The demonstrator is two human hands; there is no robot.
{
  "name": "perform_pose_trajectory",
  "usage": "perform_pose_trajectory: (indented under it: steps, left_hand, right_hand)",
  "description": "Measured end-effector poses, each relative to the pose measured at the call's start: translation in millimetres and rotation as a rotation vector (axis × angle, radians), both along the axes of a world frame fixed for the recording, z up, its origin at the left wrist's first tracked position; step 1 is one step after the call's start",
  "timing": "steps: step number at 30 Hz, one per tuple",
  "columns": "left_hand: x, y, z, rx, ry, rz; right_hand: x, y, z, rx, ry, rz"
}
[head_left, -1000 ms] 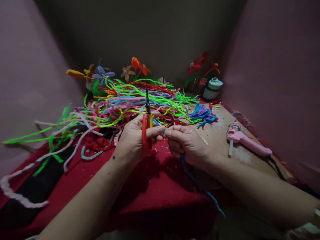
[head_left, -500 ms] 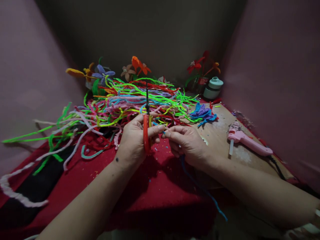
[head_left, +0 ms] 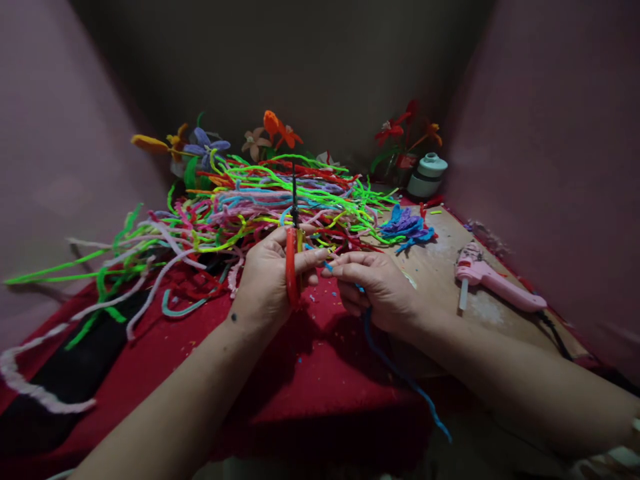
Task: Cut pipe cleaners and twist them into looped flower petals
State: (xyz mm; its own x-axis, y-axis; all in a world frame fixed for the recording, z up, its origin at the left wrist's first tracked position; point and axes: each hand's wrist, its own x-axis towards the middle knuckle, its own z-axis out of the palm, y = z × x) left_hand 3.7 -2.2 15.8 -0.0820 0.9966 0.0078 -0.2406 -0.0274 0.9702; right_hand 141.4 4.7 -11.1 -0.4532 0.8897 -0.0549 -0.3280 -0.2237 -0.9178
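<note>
My left hand (head_left: 265, 277) is closed around a pair of scissors (head_left: 291, 267) with orange handles; their dark blades point upward, away from me. Its thumb and forefinger also meet near the tip of a blue pipe cleaner (head_left: 397, 370). My right hand (head_left: 377, 287) pinches that pipe cleaner close to the same end, fingertips almost touching those of the left. The long tail runs out beneath the right palm and hangs past the table's front edge. Behind both hands lies a big heap of multicoloured pipe cleaners (head_left: 290, 190).
A pink glue gun (head_left: 500, 283) lies on the brown board (head_left: 440, 267) at the right, near a blue and purple fuzzy bundle (head_left: 407, 227). A pale green bottle (head_left: 427, 177) and fuzzy flowers (head_left: 205, 147) stand at the back. Red cloth (head_left: 320, 393) covers the table.
A little more of the blue pipe cleaner shows between and under the right fingers. Its hanging tail has shifted slightly left. Both hands stay in nearly the same place.
</note>
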Motion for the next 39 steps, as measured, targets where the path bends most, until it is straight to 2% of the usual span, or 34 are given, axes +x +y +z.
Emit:
perform_pose_trajectory:
  steps: [12,20,26,29,33,36,39]
  left_hand:
    - [0.4,-1.0,2.8,0.008,0.013,-0.005]
    - [-4.6,1.1,-1.8,0.039,0.014,-0.037]
    - [-6.9,1.9,-3.4,0.045,0.111,-0.037]
    - [-9.8,1.4,-3.8,0.115,0.31,0.017]
    - [-18.6,3.6,-9.5,0.355,0.909,0.127]
    - [-23.1,7.4,-17.5,0.459,1.34,0.096]
    - [-23.7,10.4,-25.1,0.503,1.576,0.075]
  right_hand:
    - [-0.9,0.2,-0.8,-0.059,0.036,0.008]
    - [-0.6,-0.1,-0.2,-0.057,0.019,0.017]
    - [0.4,0.4,1.4,-0.056,0.028,-0.007]
    - [1.9,4.1,2.3,-0.033,0.015,-0.078]
    - [6.2,11.7,5.1,0.026,0.042,-0.224]
    - [9.4,15.2,9.1,0.04,0.041,-0.278]
    - [11.2,16.1,12.0,0.037,0.045,-0.311]
